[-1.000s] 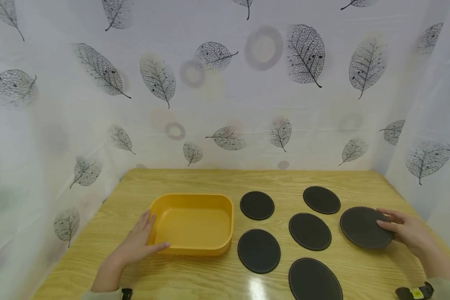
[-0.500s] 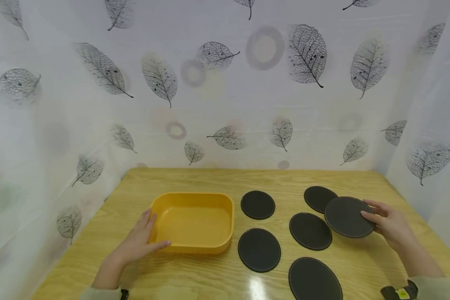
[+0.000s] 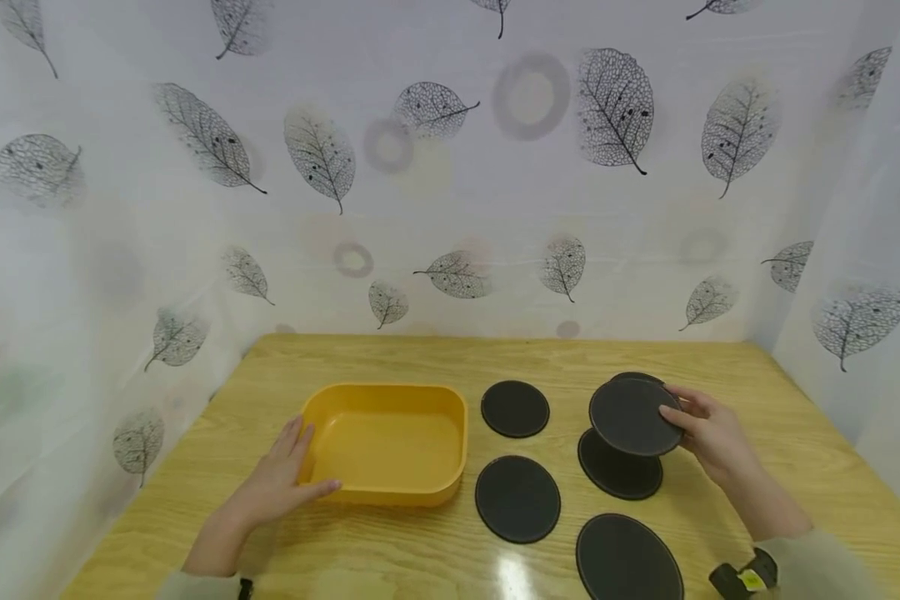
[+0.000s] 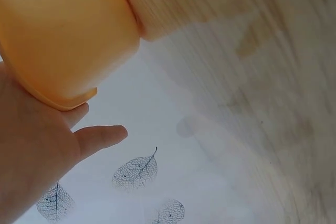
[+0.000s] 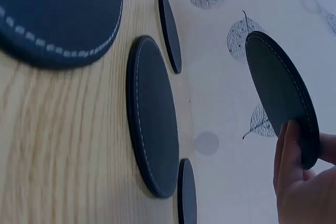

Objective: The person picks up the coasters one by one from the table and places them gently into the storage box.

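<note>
A right hand (image 3: 712, 429) holds a round black disc (image 3: 633, 414) clear of the surface (image 3: 375, 358), to the right of a yellow tray (image 3: 390, 454). Thumb above and fingers beneath, the hand pinches the disc at its right edge, the edge farthest from the tray; the right wrist view shows pale stitching around the rim.

A left hand (image 3: 273, 479) rests against the tray's left side, fingers apart and mostly straight, the thumb stretched over the near left corner of its rim.

Directly below the raised disc, well right of the tray, lies a partly covered disc (image 3: 621, 475). Behind it, level with the back of the tray, only a sliver of a far disc (image 3: 633, 377) shows. Nearer the person than the tray, and to its right, a front disc (image 3: 630, 557) is cut by the bottom edge of the head view. Closest to the tray, just off its right side, two more lie flat: a back disc (image 3: 515, 408) and a near disc (image 3: 517, 498). Beyond the tray hangs a white sheet (image 3: 495, 200) printed with dark leaves.
</note>
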`<state>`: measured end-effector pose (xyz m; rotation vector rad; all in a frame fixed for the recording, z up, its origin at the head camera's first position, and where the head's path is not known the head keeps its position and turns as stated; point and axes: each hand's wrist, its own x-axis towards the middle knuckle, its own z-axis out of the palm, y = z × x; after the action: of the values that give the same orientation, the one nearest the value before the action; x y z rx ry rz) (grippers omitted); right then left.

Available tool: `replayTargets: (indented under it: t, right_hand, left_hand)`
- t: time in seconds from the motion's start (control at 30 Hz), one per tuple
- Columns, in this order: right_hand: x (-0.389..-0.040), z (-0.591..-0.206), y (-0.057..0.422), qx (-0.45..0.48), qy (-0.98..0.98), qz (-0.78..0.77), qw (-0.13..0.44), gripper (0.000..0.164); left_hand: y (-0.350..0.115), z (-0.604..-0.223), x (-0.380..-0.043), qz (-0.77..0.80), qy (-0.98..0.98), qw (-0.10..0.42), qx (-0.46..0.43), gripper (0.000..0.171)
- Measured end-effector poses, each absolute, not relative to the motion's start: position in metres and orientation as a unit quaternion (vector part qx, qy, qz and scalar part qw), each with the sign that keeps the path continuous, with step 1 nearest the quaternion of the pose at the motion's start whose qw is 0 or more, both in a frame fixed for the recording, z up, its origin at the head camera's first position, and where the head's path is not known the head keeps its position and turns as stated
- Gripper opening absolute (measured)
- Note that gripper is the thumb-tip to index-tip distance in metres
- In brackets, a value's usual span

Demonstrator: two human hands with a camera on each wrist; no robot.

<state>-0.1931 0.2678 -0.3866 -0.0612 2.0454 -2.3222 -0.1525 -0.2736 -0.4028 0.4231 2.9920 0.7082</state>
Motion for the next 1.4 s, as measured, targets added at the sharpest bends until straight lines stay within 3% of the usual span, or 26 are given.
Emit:
replayTargets:
  t: [0.33,0.77,1.4]
  right_hand:
    - [-0.202,-0.380,0.199,-0.020,0.687,-0.725,0.049,0.058]
    - [-0.214,-0.372,0.117,-0.040,0.639,-0.760,0.116,0.049]
    - [-0.215,-0.379,0.027,-0.057,0.569,-0.805,0.159,0.047]
  left_hand:
    - [-0.273,-0.400,-0.152,0.211,0.967,0.011,0.140,0.093]
    - [-0.273,-0.401,-0.152,0.206,0.968,-0.001,0.142,0.092]
    - [-0.273,-0.402,-0.151,0.205,0.969,-0.009,0.141,0.092]
